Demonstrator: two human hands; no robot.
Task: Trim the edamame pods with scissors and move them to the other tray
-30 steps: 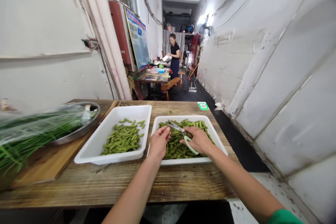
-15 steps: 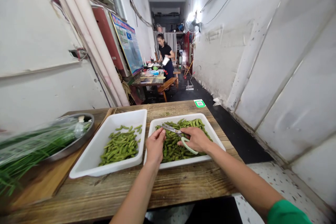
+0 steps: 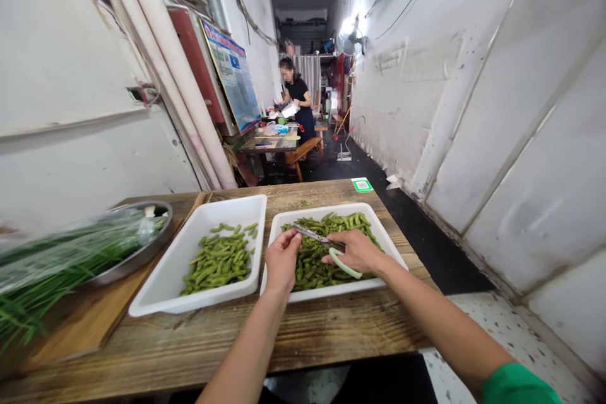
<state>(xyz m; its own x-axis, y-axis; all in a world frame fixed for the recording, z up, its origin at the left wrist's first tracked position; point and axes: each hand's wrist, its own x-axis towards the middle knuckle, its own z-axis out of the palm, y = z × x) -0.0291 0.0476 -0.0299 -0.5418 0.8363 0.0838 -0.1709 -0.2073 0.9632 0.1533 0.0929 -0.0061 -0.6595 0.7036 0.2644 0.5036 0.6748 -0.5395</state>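
Wood with coarse, dark grain is shown across the tabletop (image 3: 331,331), with a smoother plank (image 3: 71,346) laid at its left end. Two smooth rectangular plastic-looking trays with rounded corners are set side by side, the left tray (image 3: 189,304) and the right tray (image 3: 331,291). A round metal bowl (image 3: 135,259) is overhung by long green stalks (image 3: 23,312), partly covered by clear plastic (image 3: 95,230). Plump, curved green pods (image 3: 311,265) are piled in both trays. Scissors (image 3: 322,240) are formed of straight metal blades and pale green loops.

The scissors are gripped by the loops in the right hand (image 3: 360,252), above the right tray's pods, their tips pointed close to the left hand (image 3: 281,262). That hand is closed to a pinch; what is pinched cannot be told.

Bare wood is left along the near edge, a slimmer strip right of the right tray, and only a narrow gap between trays.
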